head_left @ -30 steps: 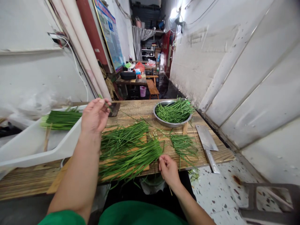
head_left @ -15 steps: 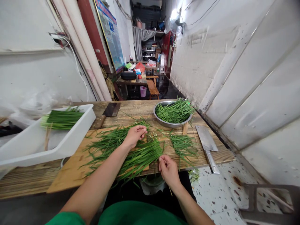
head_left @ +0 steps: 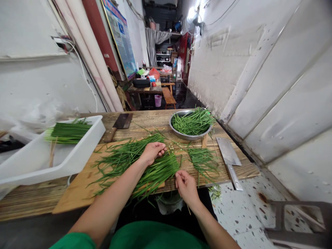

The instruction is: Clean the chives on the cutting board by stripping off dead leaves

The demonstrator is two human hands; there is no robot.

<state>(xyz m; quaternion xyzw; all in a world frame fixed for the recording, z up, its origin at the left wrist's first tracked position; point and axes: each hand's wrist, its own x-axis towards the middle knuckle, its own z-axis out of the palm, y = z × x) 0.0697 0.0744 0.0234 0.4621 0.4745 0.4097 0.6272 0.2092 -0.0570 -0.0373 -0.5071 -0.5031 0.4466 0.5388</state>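
A loose heap of long green chives (head_left: 124, 155) covers a wooden cutting board (head_left: 75, 188), with a neater bunch (head_left: 158, 173) in front. My left hand (head_left: 155, 153) is over the chives near small pale bits, fingertips pinched together; anything between them is too small to make out. Close to the bunch's right end, at the table's front edge, my right hand (head_left: 186, 186) is closed with thumb against fingers. A thin stalk shows below it, but what the fingers grip is hidden. Right of the bunch lies a smaller pile of chives (head_left: 203, 160).
A metal bowl (head_left: 178, 134) heaped with chives stands at the back. One cleaver (head_left: 228, 152) lies at the right, another (head_left: 123, 121) at the back left. A white tray (head_left: 75, 160) with a chive bundle (head_left: 71, 132) sits left. A grey stool (head_left: 278, 221) stands on the floor at right.
My left hand has moved slightly right and toward me, its fingers still pinched. My right hand stays almost in place. The piles of chives look the same.
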